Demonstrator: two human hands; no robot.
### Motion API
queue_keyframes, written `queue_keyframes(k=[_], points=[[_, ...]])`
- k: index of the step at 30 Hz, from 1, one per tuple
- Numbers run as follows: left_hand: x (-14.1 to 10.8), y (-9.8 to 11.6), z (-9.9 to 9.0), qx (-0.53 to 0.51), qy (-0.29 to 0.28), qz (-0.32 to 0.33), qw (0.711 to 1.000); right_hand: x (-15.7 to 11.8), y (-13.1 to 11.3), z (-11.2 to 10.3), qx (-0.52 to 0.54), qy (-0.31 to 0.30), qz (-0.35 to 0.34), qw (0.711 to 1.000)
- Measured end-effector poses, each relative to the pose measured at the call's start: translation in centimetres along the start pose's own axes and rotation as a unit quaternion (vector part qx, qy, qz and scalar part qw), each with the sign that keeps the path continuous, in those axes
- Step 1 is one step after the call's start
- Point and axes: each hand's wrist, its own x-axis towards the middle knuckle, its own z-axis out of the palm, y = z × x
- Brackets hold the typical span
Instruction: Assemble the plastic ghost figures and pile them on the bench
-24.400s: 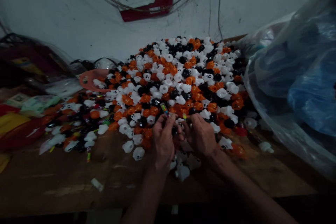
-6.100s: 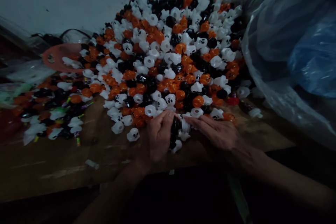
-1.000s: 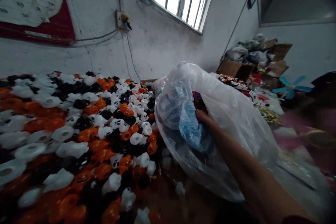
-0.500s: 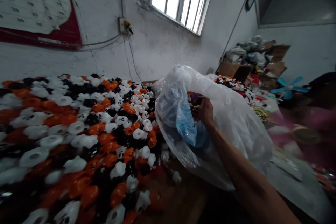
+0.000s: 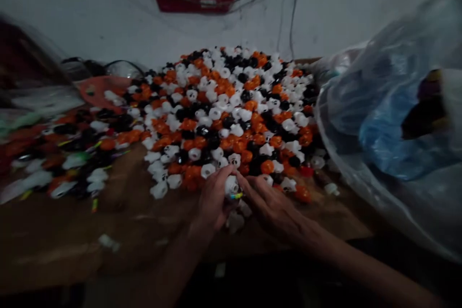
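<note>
Just in front of the heap, my left hand [image 5: 212,201] is closed round a white ghost-shaped plastic piece [image 5: 231,185]. Fingers of my right hand [image 5: 276,203] come in from the other side and press against the same piece. A small yellow-and-blue bit [image 5: 237,196] shows at its near side, between the two hands; what exactly it is stays too blurred to tell. Beyond my fingertips spreads a large heap [image 5: 224,106] of white ghost, orange pumpkin and black hollow pieces. A few white pieces [image 5: 235,221] lie under my hands.
A big clear plastic bag [image 5: 335,154] with a blue bag [image 5: 382,154] inside stands at the right. To the left lie a second pile [image 5: 72,154] with colourful bits sticking out and an orange-red scoop or tray [image 5: 104,90]. The brown tabletop [image 5: 54,236] ends near my body.
The view has swung left and down from the bag to the heap. My right hand has left the bag's opening and met my left hand, now in view, at a white ghost-shaped piece.
</note>
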Motion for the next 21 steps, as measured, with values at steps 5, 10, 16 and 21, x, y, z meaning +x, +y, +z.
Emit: queue_keyframes(k=[5,10,16,21], points=[[0.8,-0.7,-1.9,-0.133,-0.014,-0.075,0.988,0.2,0.1,-0.9,-0.057,0.100,0.055,0.992],[1.2,-1.4,-1.8,-0.223,-0.083,-0.076,0.968,0.7,-1.3,-2.4,0.162,0.172,0.192,0.953],[0.2,-1.7,-0.5,-0.202,-0.052,-0.031,0.978,0.2,-1.5,0.8,0.341,0.258,0.278,0.860],[0.1,-2.2,-0.5,-0.135,-0.037,-0.004,0.990,-0.4,-0.9,1.3,0.300,0.240,0.284,0.879]])
